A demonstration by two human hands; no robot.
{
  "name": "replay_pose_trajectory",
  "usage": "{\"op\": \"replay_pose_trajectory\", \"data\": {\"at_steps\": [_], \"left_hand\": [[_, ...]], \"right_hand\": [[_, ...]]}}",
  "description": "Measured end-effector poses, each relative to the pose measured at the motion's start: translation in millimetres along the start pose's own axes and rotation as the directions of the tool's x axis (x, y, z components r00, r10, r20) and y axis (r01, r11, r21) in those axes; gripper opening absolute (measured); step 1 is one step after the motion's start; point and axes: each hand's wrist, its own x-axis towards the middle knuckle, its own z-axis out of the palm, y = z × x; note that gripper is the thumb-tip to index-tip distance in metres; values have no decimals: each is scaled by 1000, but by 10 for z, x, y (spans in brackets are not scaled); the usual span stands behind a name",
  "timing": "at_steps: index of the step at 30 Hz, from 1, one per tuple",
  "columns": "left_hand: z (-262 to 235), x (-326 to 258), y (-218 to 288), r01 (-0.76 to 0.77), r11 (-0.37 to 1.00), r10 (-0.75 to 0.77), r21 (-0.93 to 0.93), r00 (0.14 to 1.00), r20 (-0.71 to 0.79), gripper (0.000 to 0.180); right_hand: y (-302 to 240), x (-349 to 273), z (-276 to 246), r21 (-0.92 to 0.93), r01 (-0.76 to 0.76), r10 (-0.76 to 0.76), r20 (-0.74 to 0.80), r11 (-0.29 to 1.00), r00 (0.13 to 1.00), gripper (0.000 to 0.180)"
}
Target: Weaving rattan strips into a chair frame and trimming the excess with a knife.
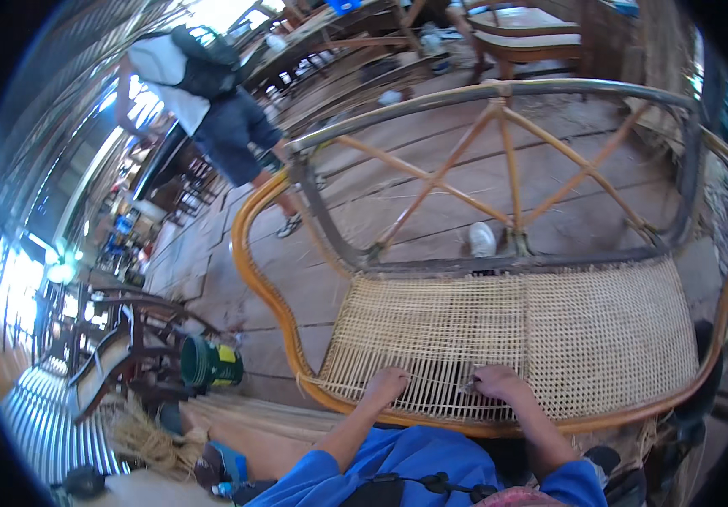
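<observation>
A rattan bench frame (263, 279) stands in front of me, its seat a partly woven cane mesh (567, 329). My left hand (385, 386) rests on the near edge of the weave, fingers curled down onto the strands. My right hand (499, 384) sits just beside it, pinching a thin cane strand (440, 382) that runs between the two hands. The near middle of the seat shows looser, open vertical strands. My blue sleeves come up from the lower edge.
A person with a black backpack (203, 93) walks at the upper left on the plank floor. A green bucket (209, 363) sits left of the bench, with bundled cane strips (149, 435) and long slats nearby. Wooden chairs and tables stand at the back.
</observation>
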Motion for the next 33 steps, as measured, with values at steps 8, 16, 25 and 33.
{"op": "replay_pose_trajectory", "data": {"at_steps": [8,16,25,33], "left_hand": [[30,164,-106,228,923,-172,-310,965,196,17],[-8,122,-139,120,931,-53,-345,979,197,32],[117,176,-109,-15,1000,16,-9,998,65,40],[175,-99,0,-134,987,151,83,959,-242,21]], "right_hand": [[133,39,136,-29,-1,1,-12,1000,1000,24],[229,76,212,50,-5,4,34,999,999,27],[135,24,114,27,-36,34,64,999,997,25],[18,9,375,-69,-82,61,-263,994,963,24]]}}
